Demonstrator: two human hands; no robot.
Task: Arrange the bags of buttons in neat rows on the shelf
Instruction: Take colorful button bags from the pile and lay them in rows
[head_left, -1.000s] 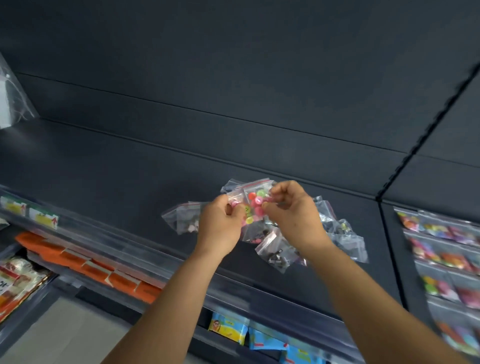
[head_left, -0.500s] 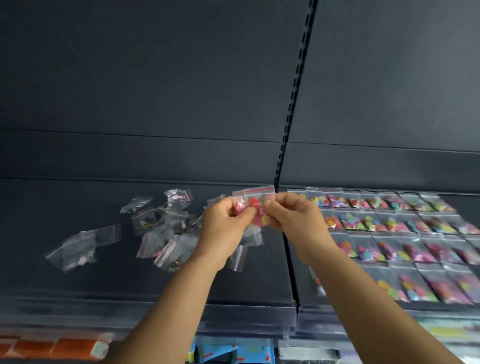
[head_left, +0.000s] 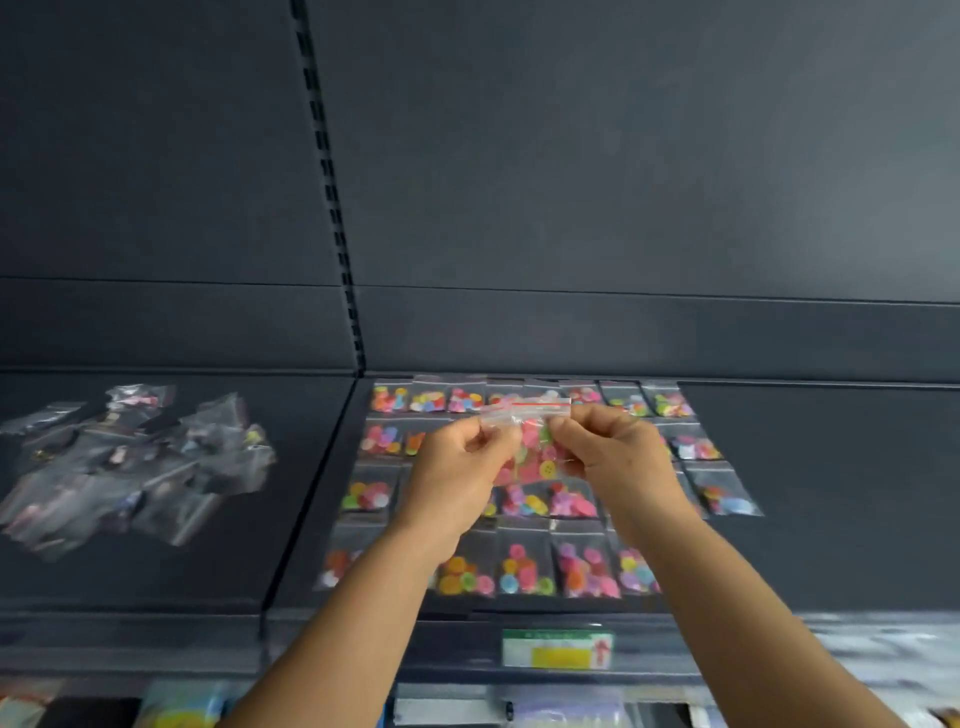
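Slippage is the risk: the small clear zip bag of pink and yellow buttons (head_left: 535, 447), pinched at its top corners between left hand (head_left: 457, 467) and right hand (head_left: 613, 457), hangs just below the fingertips above the laid rows of button bags (head_left: 524, 566) and could disturb them.

Single head-worn view, looking forward and down, close over dark shelf (head_left: 805, 493)
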